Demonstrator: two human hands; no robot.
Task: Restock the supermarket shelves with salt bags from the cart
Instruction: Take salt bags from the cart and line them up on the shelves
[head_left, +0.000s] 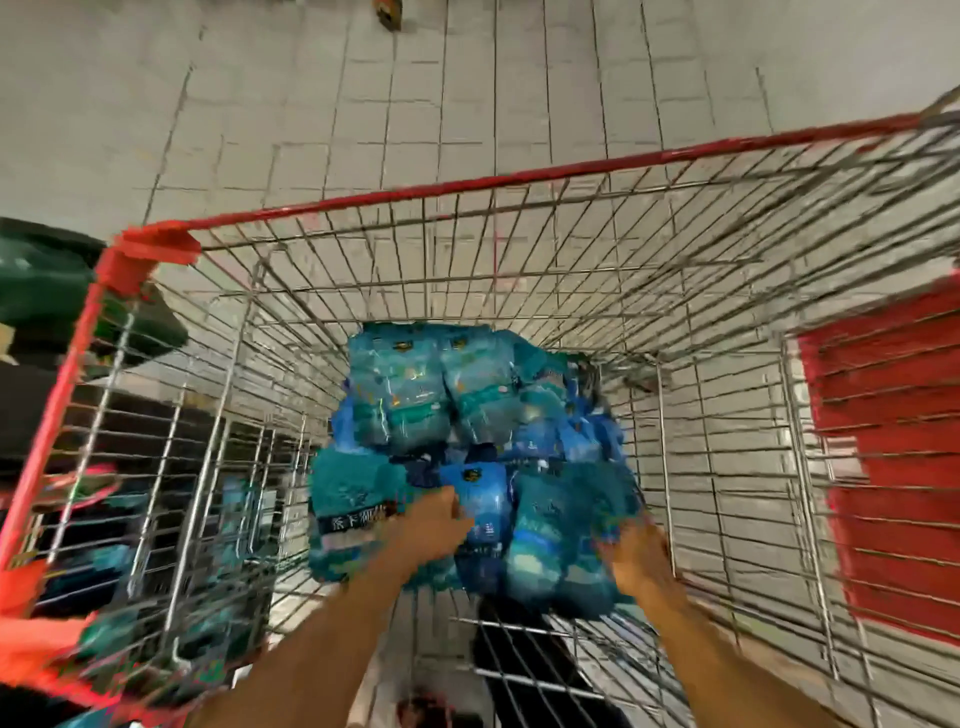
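Note:
A wire shopping cart (467, 187) with a red rim fills the view. Several blue and teal salt bags (415, 395) lie piled on its bottom. Both my arms reach down into the cart. My left hand (434, 525) lies on the near bags, between a teal bag (353, 514) and a blue bag (480, 499); the blur hides whether its fingers grip one. My right hand (636, 564) is at the right edge of the near teal bags (550, 545), fingers against them; its hold is also blurred.
Grey tiled floor (363, 104) lies beyond the cart. Dark shelving with teal packages (109, 571) stands to the left of the cart. A red panel (893, 441) shows through the right wall of the cart. A small object (388, 13) lies on the floor far ahead.

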